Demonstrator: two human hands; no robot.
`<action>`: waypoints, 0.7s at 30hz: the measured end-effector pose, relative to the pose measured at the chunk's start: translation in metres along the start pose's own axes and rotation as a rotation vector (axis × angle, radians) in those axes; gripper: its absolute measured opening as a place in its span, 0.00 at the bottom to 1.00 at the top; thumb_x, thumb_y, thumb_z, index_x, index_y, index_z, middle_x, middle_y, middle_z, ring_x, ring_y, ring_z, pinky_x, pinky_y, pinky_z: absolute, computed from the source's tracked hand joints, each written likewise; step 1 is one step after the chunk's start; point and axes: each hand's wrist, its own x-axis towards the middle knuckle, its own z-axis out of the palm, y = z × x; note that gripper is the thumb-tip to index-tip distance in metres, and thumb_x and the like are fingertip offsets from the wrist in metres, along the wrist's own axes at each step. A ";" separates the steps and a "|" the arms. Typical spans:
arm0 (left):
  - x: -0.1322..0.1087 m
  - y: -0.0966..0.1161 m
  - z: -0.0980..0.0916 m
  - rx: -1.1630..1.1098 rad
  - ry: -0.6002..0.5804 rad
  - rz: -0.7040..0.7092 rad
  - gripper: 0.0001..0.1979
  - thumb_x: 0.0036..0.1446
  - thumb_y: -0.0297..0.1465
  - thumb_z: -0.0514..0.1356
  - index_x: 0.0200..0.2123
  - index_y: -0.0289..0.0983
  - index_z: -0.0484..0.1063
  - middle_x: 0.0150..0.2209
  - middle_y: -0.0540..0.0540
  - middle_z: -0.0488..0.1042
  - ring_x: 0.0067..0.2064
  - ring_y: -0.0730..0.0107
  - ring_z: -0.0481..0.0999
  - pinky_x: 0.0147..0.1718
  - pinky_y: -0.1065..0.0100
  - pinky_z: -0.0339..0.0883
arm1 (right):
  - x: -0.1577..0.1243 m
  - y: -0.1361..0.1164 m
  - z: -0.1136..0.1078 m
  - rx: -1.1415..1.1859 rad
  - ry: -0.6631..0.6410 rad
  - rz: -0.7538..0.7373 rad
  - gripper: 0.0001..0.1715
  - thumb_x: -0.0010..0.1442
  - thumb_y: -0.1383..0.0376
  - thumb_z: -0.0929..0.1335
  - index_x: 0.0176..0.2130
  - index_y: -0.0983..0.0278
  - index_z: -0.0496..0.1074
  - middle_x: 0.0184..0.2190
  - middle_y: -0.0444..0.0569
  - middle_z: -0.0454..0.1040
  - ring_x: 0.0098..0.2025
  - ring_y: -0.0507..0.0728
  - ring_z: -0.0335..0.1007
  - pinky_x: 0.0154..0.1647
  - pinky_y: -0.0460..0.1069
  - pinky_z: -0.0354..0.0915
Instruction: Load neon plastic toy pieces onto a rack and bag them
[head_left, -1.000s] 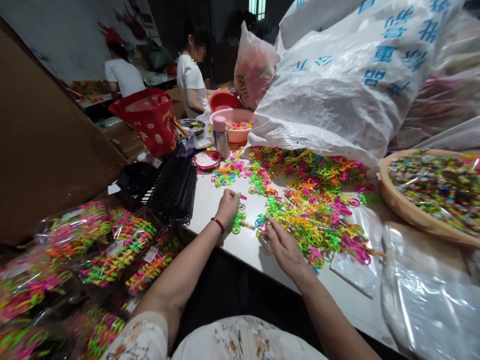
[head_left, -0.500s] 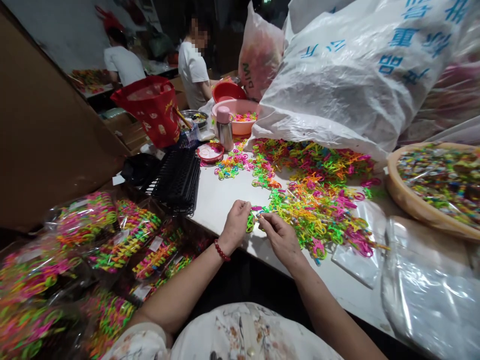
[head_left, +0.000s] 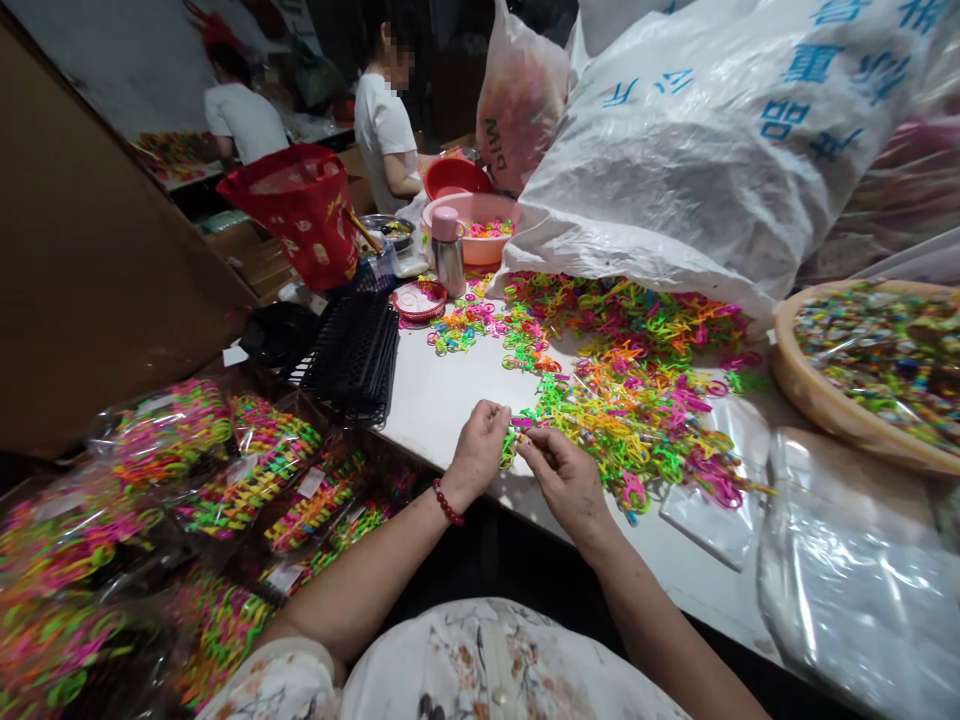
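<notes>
Just over the table's front edge, my left hand, with a red bead bracelet at the wrist, pinches a small green plastic piece. Close on its right, my right hand has thumb and forefinger together at the same piece. Something tiny sits at those fingertips, too small to name. Beside my right hand spreads a pile of bright plastic pieces in green, yellow, orange and pink, several with round loops. The piece between my hands looks like those in the pile, though fingers cover part of it.
Black racks stand left on the white table. Behind are a steel flask and a pink basin. A big white sack spills pieces. Right lie clear plastic bags and a full tan tub. Two people sit beyond.
Both hands stay together at the green piece, with only small finger shifts. My right fingers are a little lower against it. The whole view has tilted slightly.
</notes>
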 end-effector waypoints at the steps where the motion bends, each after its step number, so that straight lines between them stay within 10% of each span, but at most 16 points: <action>1: 0.000 0.000 0.000 0.006 0.000 -0.004 0.17 0.54 0.45 0.62 0.31 0.39 0.64 0.23 0.55 0.65 0.23 0.77 0.62 0.23 0.74 0.56 | 0.000 0.000 0.000 -0.013 0.006 -0.014 0.11 0.63 0.57 0.66 0.39 0.61 0.73 0.32 0.46 0.75 0.32 0.54 0.69 0.35 0.49 0.64; 11: -0.003 0.003 -0.001 0.152 -0.029 -0.027 0.14 0.56 0.43 0.60 0.30 0.39 0.65 0.24 0.54 0.63 0.25 0.75 0.61 0.24 0.72 0.54 | -0.013 -0.003 0.003 -0.014 0.099 -0.118 0.07 0.62 0.62 0.67 0.41 0.60 0.74 0.36 0.48 0.78 0.38 0.56 0.75 0.42 0.51 0.69; 21: -0.013 -0.010 0.001 0.348 0.068 0.106 0.11 0.62 0.39 0.53 0.31 0.38 0.62 0.27 0.53 0.62 0.30 0.73 0.62 0.31 0.70 0.56 | -0.012 -0.002 0.002 0.204 -0.009 0.088 0.09 0.61 0.58 0.68 0.36 0.62 0.74 0.32 0.45 0.75 0.36 0.53 0.70 0.39 0.48 0.66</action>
